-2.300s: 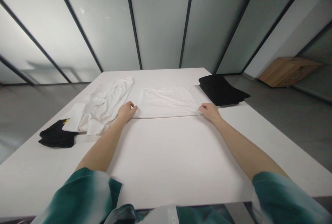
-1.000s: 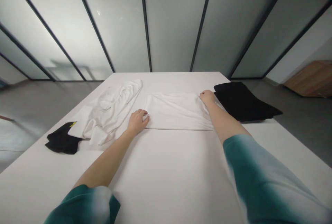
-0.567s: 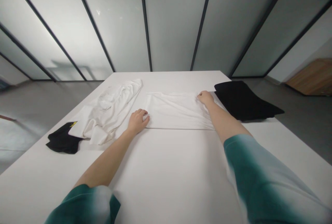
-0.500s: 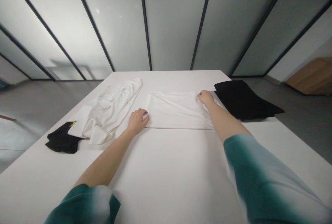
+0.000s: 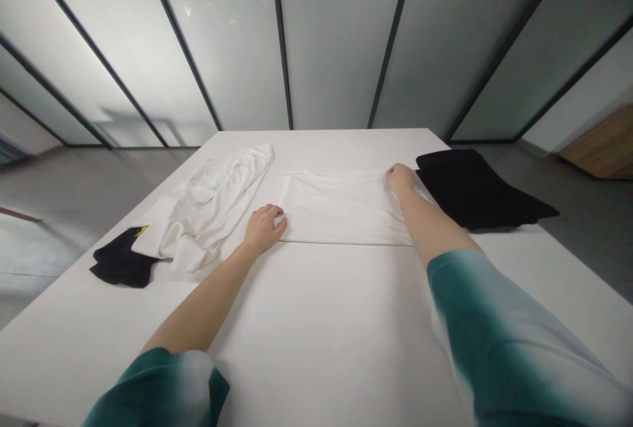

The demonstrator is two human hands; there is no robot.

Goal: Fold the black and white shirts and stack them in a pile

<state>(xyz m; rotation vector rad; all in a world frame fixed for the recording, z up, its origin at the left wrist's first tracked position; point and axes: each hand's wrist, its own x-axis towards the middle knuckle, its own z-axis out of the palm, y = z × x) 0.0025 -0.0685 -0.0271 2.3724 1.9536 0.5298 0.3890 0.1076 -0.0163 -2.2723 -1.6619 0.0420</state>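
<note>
**Smoothing pass under way on the tabletop [image 5: 316, 321]**

The folded white cloth [image 5: 341, 206] is lying flat near the middle of the tabletop, its long straight edge facing the person. Both hands are working on it. The left hand [image 5: 263, 229] is resting at the cloth's near left corner, with the fingers [image 5: 277, 213] loosely curved and their tips on the fabric; no pinch is showing. The right hand [image 5: 401, 178] is pressing on the far right corner, with the fingers [image 5: 395, 171] bunched narrow. Whether they are holding a fold of cloth, I cannot tell from this view.

Step in hand, as judged: flattening and squaring the folded piece. Any lift of an edge would call for the fingers to close on the hem, since the left ones are not gripping at present.

Surroundings: a crumpled white garment [image 5: 208, 209] is lying just left of the folded cloth, partly over a small black cloth [image 5: 121, 265] that is showing a yellow tag [image 5: 140, 231]. A folded black cloth [image 5: 479, 188] is lying at the right, close beside the folded white piece and overhanging the tabletop's edge. Teal-and-white sleeves [image 5: 499, 335] are covering both forearms near the elbows. Frosted glass panels [image 5: 336, 38] are standing beyond the tabletop.
</note>
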